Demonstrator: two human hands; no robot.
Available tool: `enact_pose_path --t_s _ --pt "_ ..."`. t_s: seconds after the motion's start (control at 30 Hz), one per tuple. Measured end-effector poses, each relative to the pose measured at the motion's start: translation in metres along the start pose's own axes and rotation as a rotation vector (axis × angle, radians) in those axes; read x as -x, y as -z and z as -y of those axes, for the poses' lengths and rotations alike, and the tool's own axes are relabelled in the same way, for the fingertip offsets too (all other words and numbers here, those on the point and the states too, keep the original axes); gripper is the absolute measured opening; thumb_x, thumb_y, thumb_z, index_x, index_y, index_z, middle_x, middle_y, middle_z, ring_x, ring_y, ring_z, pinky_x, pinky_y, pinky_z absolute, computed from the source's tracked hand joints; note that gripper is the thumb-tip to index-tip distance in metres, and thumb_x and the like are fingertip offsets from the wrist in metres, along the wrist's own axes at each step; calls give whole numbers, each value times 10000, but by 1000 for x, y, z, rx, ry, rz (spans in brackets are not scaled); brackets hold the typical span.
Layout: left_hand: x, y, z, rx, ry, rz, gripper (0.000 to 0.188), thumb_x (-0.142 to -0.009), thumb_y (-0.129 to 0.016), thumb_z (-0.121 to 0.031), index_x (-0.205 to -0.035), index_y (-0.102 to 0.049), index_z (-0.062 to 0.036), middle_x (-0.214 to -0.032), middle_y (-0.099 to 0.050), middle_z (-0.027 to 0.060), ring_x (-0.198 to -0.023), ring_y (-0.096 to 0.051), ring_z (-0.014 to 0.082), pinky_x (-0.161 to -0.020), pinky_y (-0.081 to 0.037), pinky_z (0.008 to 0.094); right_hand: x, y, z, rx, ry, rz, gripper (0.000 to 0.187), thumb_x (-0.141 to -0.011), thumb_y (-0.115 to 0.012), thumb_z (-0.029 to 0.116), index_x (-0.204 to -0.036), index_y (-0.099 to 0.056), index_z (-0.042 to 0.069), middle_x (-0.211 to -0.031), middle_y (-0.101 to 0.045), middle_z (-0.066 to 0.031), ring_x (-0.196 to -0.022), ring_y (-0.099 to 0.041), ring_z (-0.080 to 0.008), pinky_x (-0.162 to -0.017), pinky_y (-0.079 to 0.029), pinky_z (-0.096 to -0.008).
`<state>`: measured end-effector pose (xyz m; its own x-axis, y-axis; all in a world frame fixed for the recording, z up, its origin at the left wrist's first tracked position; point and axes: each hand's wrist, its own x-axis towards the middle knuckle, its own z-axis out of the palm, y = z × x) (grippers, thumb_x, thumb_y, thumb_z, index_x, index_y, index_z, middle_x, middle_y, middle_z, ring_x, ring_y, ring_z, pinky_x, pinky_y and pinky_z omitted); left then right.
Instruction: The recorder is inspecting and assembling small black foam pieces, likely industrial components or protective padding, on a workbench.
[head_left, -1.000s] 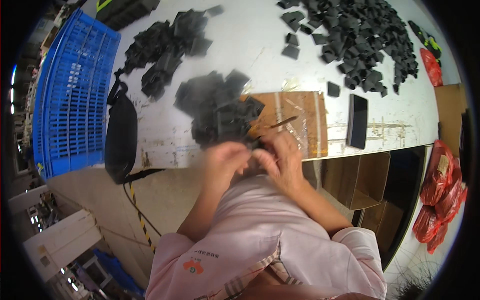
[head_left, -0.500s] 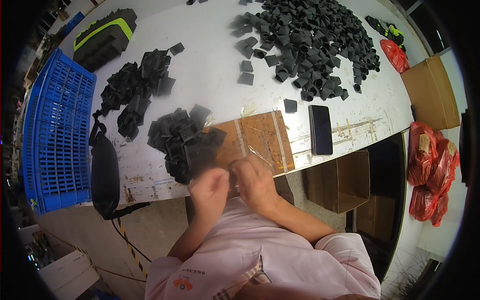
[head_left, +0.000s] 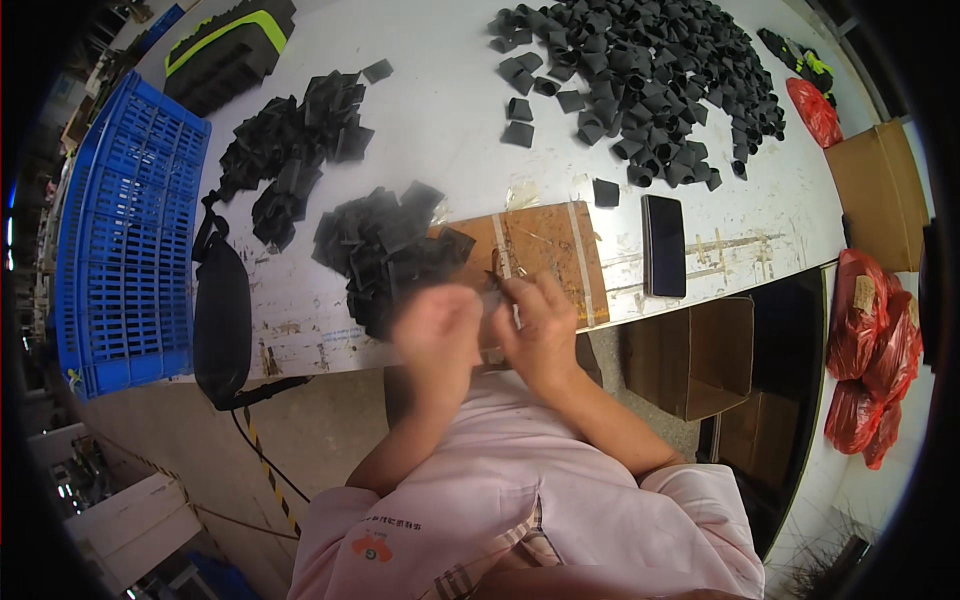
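My right hand (head_left: 540, 325) is closed over the front edge of a brown board (head_left: 560, 250). Between its fingers shows a slim thing with a dark tip, too small to name. Close beside it on the left, my left hand (head_left: 440, 330) is smeared by motion, so its fingers and anything in them cannot be made out. Just beyond the left hand lies a heap of flat black fabric pieces (head_left: 375, 240), partly overlapping the board. Farther right and back spreads a large pile of short black tube-shaped pieces (head_left: 650, 90).
A blue plastic crate (head_left: 130, 240) and a black pouch (head_left: 222, 315) are at the left. More black pieces (head_left: 290, 150) lie behind the near heap. A phone (head_left: 664, 246) rests right of the board. Cardboard boxes (head_left: 690, 355) and red bags (head_left: 860, 330) stand at the right.
The whole view has shifted slightly. My hands have drawn a little apart, and the left one is now blurred. A dark tip now shows at my right fingers.
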<state>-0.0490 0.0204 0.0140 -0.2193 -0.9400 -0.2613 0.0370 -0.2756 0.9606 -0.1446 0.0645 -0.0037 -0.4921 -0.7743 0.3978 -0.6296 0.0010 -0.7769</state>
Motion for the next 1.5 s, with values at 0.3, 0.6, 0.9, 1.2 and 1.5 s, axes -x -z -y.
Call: enact_pose_path --t_s 0.3,0.6,0.9,1.2,1.5 --pt "-1 1 -8 36 -144 138 158 -759 -512 78 -911 -525 37 -774 -542 61 -451 -380 22 -384 -272 175 -5 23 -4 -1646 -954 427 76 -794 -620 80 -836 -607 18 -674 -510 40 -535 -384 -34 -457 -295 -192" --pt "-36 12 -46 1274 587 662 229 -830 -382 57 -1031 -485 20 -805 -588 120 -310 -290 50 -315 -254 185 -86 41 22 -1017 -574 638 251 -892 -527 283 -739 -524 85 -640 -435 61 -533 -334 -23 -458 -253 -176" --pt "-31 11 -26 562 102 489 282 -834 -505 -10 -1110 -465 25 -858 -570 79 -520 -451 54 -459 -350 170 -67 30 -5 -811 -419 556 255 -882 -542 281 -796 -534 41 -656 -452 24 -583 -418 -67 -510 -346 -212" --pt "-39 -3 -41 -111 -777 306 143 -734 -564 79 -851 -604 7 -873 -615 98 -844 -578 175 -739 -457 273 -54 37 15 -167 303 120 376 -673 -730 215 -934 -567 -1 -812 -531 -113 -658 -539 -243 -538 -449 -323" --pt "-36 -5 -47 -110 -675 334 90 -760 -555 62 -830 -588 16 -896 -599 80 -850 -563 148 -772 -436 257 -56 35 27 -160 232 113 292 -677 -716 138 -894 -579 0 -776 -532 -108 -612 -536 -238 -508 -442 -317"
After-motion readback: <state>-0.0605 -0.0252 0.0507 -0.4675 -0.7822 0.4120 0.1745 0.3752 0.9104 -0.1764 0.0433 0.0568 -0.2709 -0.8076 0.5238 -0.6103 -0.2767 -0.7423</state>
